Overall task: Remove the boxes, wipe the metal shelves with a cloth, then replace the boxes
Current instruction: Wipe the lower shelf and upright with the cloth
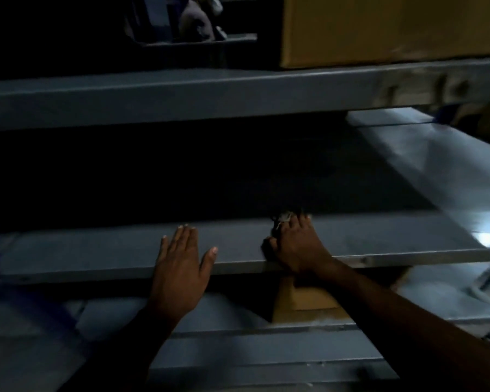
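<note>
While dim light is leaving much of the scene dark, two bare hands are resting on the front part of a grey metal shelf (96, 250) that is running across the lower middle of the frame. The left hand (181, 261) is lying flat, palm down, just left of centre, with its four fingers held together and pointing away and the thumb spread out to the right. The right hand (296, 244) is sitting just right of centre, its fingers curled and pressing down on a small dark cloth (280, 219); a scrap of the cloth is peeking out past the fingertips and beside the thumb, though the rest is too dark to make out. The two hands are lying near each other but apart.

Above them, another grey shelf (181, 91) is spanning the upper part of the frame, and a yellow-brown cardboard box (393, 26) is sitting on it at the upper right. Below the hands, in the lower centre, part of a second cardboard box (306, 304) is showing under the shelf being touched. Blurred objects are sitting in the shadows at the upper centre, too unclear to identify.
</note>
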The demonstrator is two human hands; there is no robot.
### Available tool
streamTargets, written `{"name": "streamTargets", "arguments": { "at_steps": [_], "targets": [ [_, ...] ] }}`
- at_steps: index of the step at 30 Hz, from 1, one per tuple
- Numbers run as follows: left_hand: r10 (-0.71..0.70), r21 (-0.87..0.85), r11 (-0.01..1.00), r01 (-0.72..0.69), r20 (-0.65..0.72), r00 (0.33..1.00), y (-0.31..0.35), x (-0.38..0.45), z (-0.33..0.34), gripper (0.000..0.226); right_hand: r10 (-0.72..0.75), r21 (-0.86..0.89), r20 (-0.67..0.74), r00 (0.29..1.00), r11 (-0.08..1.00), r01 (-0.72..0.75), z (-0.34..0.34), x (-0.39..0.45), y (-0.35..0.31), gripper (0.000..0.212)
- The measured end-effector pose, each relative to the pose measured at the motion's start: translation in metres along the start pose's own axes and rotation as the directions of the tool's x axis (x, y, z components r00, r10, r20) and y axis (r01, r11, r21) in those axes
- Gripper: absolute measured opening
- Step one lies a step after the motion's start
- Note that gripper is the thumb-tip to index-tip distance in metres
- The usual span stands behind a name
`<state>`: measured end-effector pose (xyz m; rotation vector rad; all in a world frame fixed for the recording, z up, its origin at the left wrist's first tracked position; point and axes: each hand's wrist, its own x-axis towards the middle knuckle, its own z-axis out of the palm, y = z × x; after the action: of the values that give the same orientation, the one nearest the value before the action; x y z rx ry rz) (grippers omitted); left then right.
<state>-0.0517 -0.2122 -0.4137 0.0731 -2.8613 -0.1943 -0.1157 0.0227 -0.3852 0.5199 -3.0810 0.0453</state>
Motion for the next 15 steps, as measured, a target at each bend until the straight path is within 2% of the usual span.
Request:
{"name": "streamTargets", "arguments": {
  "at_steps": [6,11,15],
  "targets": [
    [-0.06,0.036,0.997,0.062,-0.051,0.997,-0.095,-0.012,-0.013,0.081,-0.093,0.048,-0.055,0.994,0.994,0.095,-0.004,0.018,-0.126,0.065],
    [-0.074,0.01,0.997,0.075,-0.091,0.993,-0.128,-0.015,-0.018,0.081,-0.096,0.065,-0.081,0.992,0.993,0.101,0.007,0.037,-0.186,0.084],
    [-0.081,-0.01,0.997,0.08,-0.125,0.989,-0.152,-0.014,-0.02,0.077,-0.128,0.072,-0.095,0.987,0.988,0.135,0.01,0.047,-0.217,0.085]
  ]
}}
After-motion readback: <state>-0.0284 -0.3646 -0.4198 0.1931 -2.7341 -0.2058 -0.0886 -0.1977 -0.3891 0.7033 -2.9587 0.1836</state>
